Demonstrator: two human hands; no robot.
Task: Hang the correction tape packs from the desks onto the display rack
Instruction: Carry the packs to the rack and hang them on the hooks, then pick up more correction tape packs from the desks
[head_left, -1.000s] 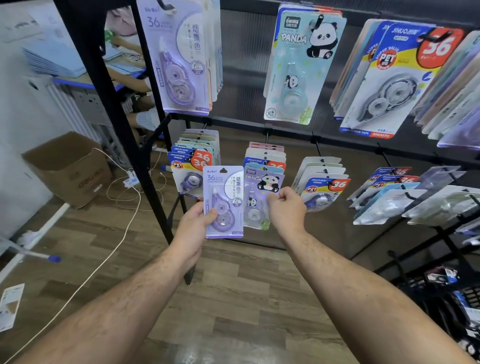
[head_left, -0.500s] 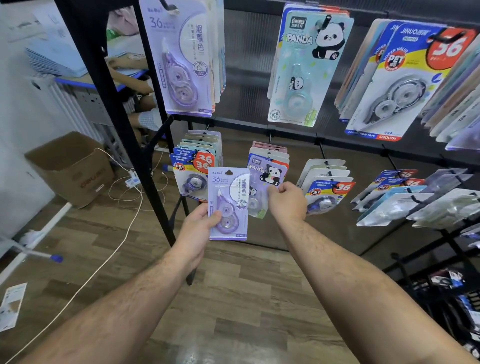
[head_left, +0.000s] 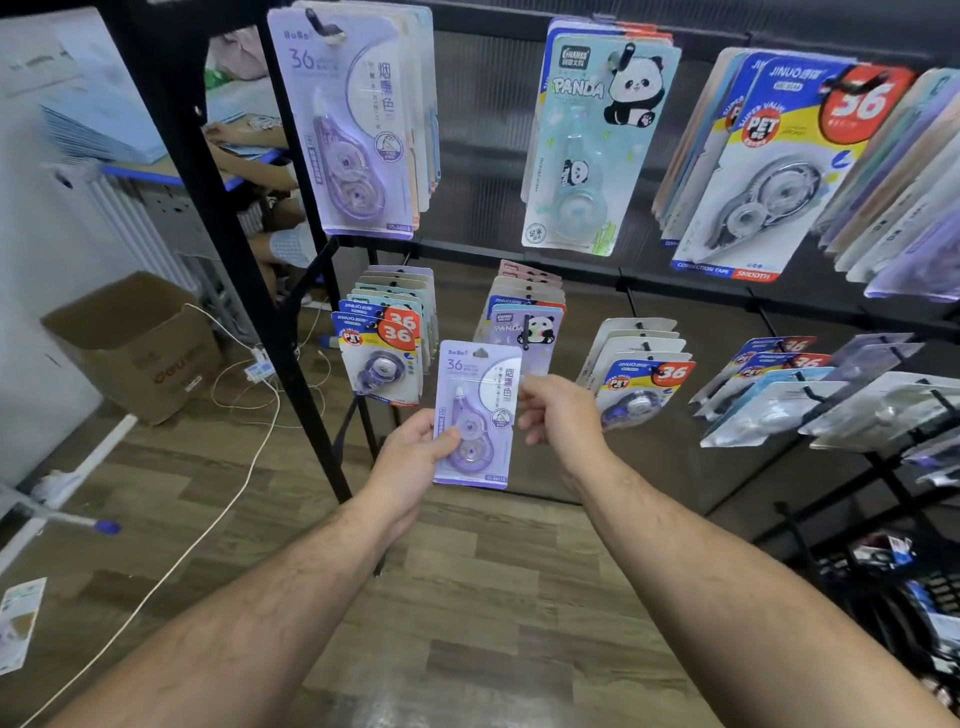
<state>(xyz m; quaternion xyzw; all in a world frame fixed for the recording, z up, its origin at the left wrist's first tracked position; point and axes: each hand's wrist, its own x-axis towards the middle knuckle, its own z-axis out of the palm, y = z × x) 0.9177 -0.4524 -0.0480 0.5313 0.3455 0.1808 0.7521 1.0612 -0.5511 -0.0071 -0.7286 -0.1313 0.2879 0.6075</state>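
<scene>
Here, well to the left of the left hand, a brown open cardboard box (head_left: 140, 348) and a loose white cable (head_left: 208, 525) are seen on the wood floor, and the black metal upright of the display rack (head_left: 291, 332) stands just left of that hand. The lilac card-backed correction tape pack with a clear blister (head_left: 475, 410) is gripped low on its left edge by the left hand (head_left: 415, 452), thumb laid on the blister. It is held upright in front of the lower hooks and hung on none. The right hand (head_left: 558, 415) is seen at the pack's right edge with fingers curled; whether the card is pinched cannot be told through the blur. The pack is judged light, its card stiff yet easily bent and its blister slick, so the card margins are better taken than the plastic, with the hang hole (head_left: 480, 354) kept uncovered. The row of blue-and-red packs (head_left: 382, 358) above the left hand and the row of panda packs (head_left: 524, 327) behind the held pack are crowded. Open room is found between rows, though hook tips right of the right hand could catch the card.
</scene>
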